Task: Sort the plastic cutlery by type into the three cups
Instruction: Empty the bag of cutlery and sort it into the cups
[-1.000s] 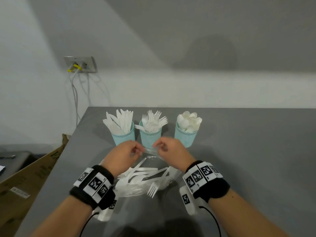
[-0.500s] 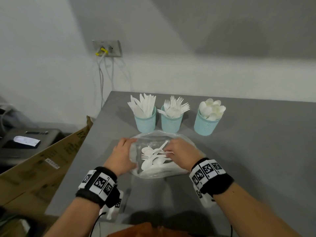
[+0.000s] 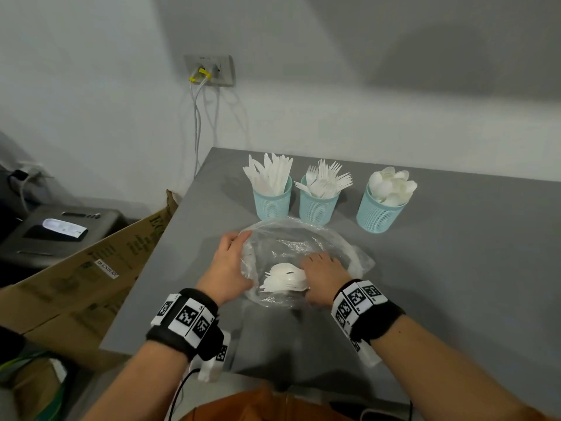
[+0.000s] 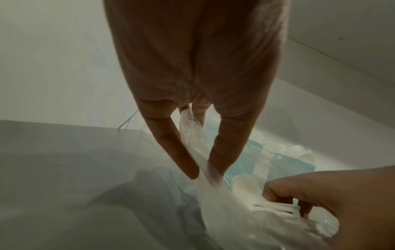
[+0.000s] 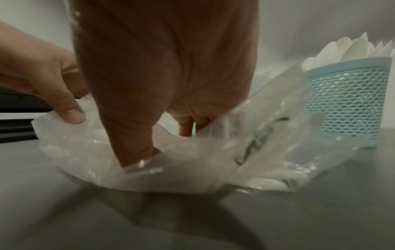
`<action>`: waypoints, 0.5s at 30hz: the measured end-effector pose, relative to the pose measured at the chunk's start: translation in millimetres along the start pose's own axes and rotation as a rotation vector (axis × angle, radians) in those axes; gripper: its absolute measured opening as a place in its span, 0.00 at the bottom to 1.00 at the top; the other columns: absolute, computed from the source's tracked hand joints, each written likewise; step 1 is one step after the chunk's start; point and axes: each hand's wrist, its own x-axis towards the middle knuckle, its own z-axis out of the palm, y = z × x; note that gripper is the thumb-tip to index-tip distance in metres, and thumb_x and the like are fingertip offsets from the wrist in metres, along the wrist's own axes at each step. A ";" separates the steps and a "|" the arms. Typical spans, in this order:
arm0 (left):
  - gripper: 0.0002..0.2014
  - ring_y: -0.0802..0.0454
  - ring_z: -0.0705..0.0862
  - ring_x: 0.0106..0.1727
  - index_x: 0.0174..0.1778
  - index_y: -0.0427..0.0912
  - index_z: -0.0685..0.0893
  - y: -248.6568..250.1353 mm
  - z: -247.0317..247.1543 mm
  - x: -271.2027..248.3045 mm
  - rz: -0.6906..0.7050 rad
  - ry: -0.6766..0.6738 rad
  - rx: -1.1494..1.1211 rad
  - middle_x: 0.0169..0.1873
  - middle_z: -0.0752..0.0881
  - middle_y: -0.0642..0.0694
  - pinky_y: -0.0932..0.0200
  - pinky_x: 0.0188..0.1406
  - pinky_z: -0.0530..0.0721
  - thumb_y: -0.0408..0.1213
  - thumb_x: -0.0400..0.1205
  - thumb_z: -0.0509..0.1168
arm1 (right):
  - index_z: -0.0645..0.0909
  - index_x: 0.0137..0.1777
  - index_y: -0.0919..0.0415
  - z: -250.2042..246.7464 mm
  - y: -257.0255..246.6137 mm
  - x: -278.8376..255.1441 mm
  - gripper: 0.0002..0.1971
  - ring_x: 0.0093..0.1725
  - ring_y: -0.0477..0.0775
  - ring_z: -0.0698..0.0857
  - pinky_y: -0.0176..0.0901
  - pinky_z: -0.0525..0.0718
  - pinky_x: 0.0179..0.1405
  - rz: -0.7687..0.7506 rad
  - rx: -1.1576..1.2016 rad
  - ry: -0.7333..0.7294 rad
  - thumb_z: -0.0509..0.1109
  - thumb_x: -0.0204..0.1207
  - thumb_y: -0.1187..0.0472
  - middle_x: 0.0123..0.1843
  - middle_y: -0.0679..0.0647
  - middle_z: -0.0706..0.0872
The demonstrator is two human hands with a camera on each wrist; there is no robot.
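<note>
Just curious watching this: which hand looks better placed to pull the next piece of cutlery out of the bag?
Probably the right hand: it is reaching inside the plastic bag, touching the loose cutlery. The left hand holds the bag's edge.

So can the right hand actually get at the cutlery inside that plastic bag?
Probably yes: the right hand is already inside the clear plastic bag, at the white cutlery pile, while the left hand holds the bag's rim open.

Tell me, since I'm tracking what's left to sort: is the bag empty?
Not empty. A cluster of white cutlery lies inside the bag, beside the right hand reaching in; the left hand holds its edge.
</note>
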 end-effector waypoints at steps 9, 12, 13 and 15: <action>0.49 0.48 0.70 0.69 0.82 0.46 0.59 4.8 -1.0 0.4 -0.026 -0.024 -0.005 0.73 0.60 0.45 0.68 0.60 0.72 0.23 0.66 0.75 | 0.69 0.71 0.55 4.0 -5.1 4.4 0.29 0.68 0.61 0.77 0.57 0.71 0.66 0.033 0.113 0.055 0.67 0.74 0.43 0.67 0.55 0.80; 0.49 0.47 0.70 0.70 0.82 0.46 0.58 3.7 -1.8 0.6 -0.036 -0.021 -0.012 0.73 0.60 0.46 0.66 0.61 0.74 0.23 0.66 0.75 | 0.69 0.70 0.57 -1.5 -2.2 3.9 0.29 0.67 0.60 0.79 0.56 0.70 0.65 0.030 0.172 0.045 0.63 0.76 0.39 0.67 0.56 0.81; 0.49 0.47 0.70 0.71 0.82 0.46 0.58 3.5 -2.6 1.1 -0.038 -0.016 -0.011 0.73 0.60 0.46 0.65 0.61 0.74 0.23 0.67 0.75 | 0.71 0.69 0.58 -4.7 -2.0 2.4 0.28 0.66 0.61 0.80 0.55 0.70 0.65 0.031 0.178 0.047 0.62 0.76 0.39 0.66 0.56 0.82; 0.49 0.46 0.70 0.71 0.82 0.47 0.58 2.9 -3.7 1.6 -0.039 -0.011 -0.006 0.73 0.59 0.46 0.65 0.62 0.74 0.23 0.67 0.75 | 0.77 0.62 0.58 -10.3 0.0 0.7 0.24 0.61 0.63 0.83 0.54 0.76 0.60 0.031 0.222 0.055 0.62 0.77 0.40 0.60 0.58 0.85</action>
